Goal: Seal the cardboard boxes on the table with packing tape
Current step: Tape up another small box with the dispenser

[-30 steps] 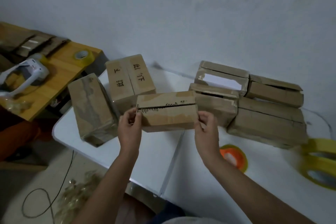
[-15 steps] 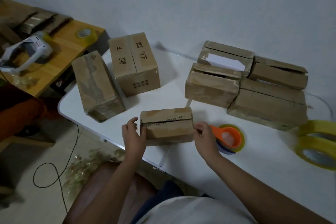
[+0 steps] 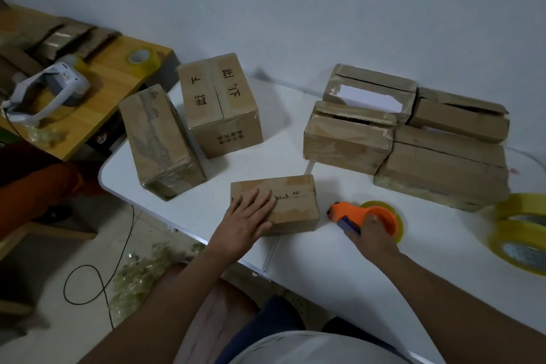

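Observation:
A small cardboard box (image 3: 295, 201) lies near the front edge of the white table (image 3: 339, 269), its top flaps closed along a dark seam. My left hand (image 3: 248, 221) rests flat on its left end, fingers spread. Just right of the box sits an orange tape dispenser (image 3: 357, 213) with a yellow tape roll in it. My right hand (image 3: 373, 235) is closing around its handle. Several unsealed boxes (image 3: 407, 133) are grouped at the back right. Two taped boxes (image 3: 192, 127) stand at the back left.
Two spare yellow tape rolls (image 3: 523, 230) are stacked at the table's right edge. A wooden side table (image 3: 97, 109) to the left holds a white handheld device, flattened cardboard and a tape roll. Tape scraps and a black cable lie on the floor.
The small box came down from in front of me onto the table. My left hand shifted to lie flat on top of it. My right hand left the box and went to the dispenser.

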